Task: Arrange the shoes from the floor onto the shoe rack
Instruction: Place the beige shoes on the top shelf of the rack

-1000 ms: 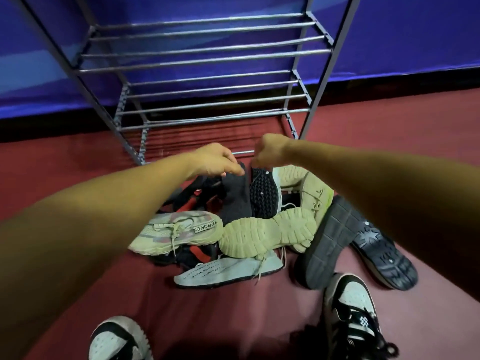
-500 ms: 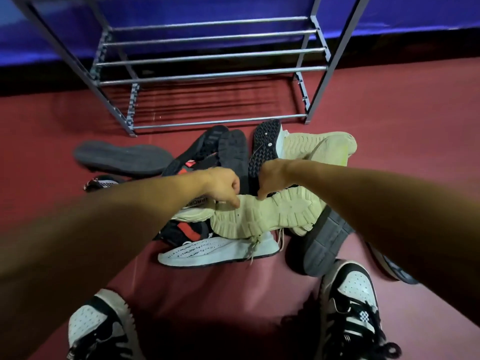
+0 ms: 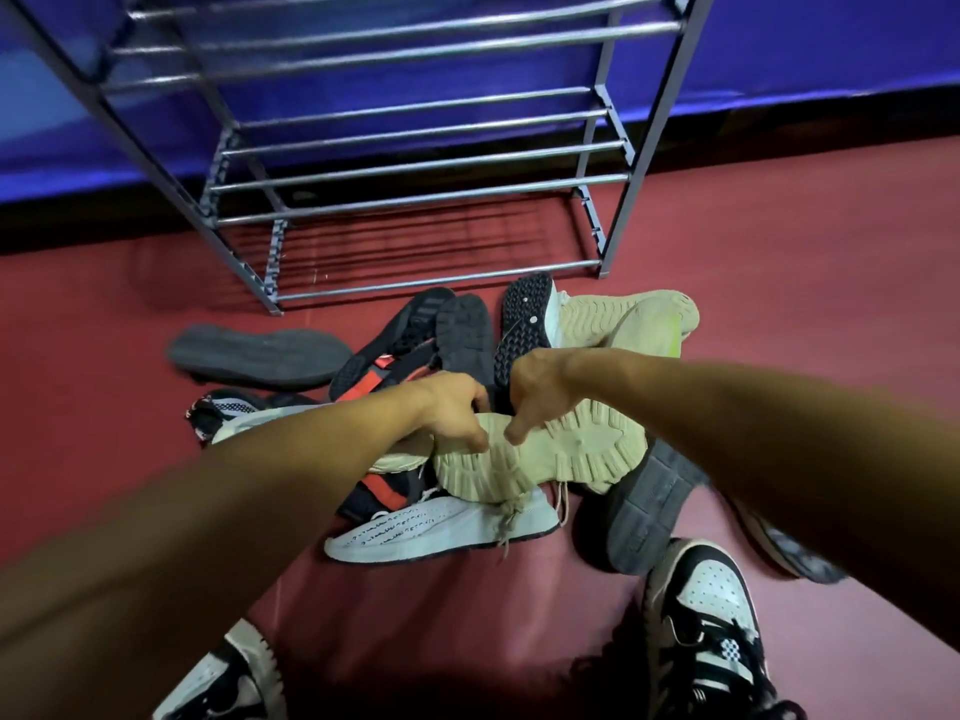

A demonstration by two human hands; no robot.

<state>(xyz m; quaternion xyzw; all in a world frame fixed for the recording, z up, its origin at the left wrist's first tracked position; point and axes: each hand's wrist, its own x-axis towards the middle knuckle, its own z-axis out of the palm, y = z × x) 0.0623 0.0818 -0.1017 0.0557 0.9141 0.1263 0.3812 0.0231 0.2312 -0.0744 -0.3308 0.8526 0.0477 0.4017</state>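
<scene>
Beige shoe (image 3: 545,454), lugged sole up

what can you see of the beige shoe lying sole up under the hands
The beige shoe lies sole up atop the pile. Its lugged sole looks like pale rubber; laces dangle below. It rests on a white sneaker and a dark grey-soled shoe. The left hand and right hand touch the sole with their thumbs; any grip is hidden.

Red floor (image 3: 805,314) is carrying a rack and shoes
A metal shoe rack (image 3: 421,166) is standing on it; a heap of shoes (image 3: 441,527) is lying just before it, a grey shoe (image 3: 260,354) resting sole-up beside them.
</scene>
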